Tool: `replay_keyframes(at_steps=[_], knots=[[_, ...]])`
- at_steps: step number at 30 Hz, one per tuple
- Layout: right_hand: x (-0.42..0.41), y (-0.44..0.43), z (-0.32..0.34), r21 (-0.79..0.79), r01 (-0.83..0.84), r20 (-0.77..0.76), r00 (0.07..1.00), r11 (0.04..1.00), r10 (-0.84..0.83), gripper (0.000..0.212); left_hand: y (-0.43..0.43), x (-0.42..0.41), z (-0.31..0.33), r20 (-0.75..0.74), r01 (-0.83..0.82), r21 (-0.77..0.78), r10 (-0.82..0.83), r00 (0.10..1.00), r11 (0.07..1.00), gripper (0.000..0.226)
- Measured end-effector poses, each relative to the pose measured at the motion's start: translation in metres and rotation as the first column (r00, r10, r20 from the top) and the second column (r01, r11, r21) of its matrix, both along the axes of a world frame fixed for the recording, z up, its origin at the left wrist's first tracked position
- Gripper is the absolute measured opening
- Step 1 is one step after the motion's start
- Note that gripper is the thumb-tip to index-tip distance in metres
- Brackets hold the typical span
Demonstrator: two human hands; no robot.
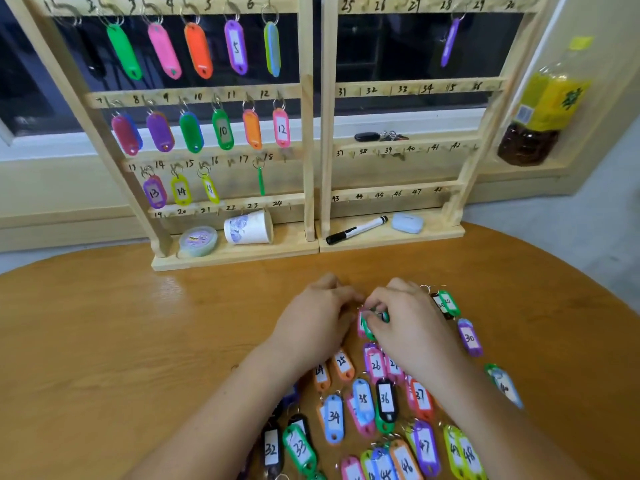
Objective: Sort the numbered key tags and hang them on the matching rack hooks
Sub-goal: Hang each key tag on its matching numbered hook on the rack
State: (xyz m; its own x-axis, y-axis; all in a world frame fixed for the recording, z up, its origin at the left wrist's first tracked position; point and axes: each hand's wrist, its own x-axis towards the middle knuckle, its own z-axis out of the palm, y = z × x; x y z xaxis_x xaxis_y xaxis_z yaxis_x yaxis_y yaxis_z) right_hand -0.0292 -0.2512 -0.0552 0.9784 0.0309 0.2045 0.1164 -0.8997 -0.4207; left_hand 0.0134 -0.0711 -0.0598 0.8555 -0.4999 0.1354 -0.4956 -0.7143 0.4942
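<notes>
Your table (104,341) is smooth orange-brown wood with a rounded edge that curves down across the upper left and upper right of the frame. The whole left side of its top is bare, and a bare strip runs between your hands and the foot of the rack (309,133). The rack is pale raw timber in two panels at the top centre, with handwritten numbers on its rails and small metal hooks below them. The hanging tags (222,129) fill most of the left panel, while the right panel holds only one purple tag near the top. The loose tags (334,417) are glossy plastic ovals with white paper labels and wire rings, and they crowd the lower centre and lower right, right under your wrists. Your right hand (415,327) pinches a green tag (369,329) with curled fingertips, just above the table at the frame's centre. Your left hand (315,323) curls in from the left to meet it — whether it actually grips the tag is hidden. On the rack's base lie a tipped paper cup (247,227) and a marker (356,230).
</notes>
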Motion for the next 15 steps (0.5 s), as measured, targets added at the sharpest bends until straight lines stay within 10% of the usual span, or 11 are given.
replay_keyframes(at_steps=[15], knots=[[0.000, -0.001, 0.015, 0.227, -0.001, 0.091, 0.996, 0.974, -0.021, 0.007, 0.024, 0.011, 0.014, 0.033, -0.084, -0.130, 0.089, 0.995, 0.988, 0.009]])
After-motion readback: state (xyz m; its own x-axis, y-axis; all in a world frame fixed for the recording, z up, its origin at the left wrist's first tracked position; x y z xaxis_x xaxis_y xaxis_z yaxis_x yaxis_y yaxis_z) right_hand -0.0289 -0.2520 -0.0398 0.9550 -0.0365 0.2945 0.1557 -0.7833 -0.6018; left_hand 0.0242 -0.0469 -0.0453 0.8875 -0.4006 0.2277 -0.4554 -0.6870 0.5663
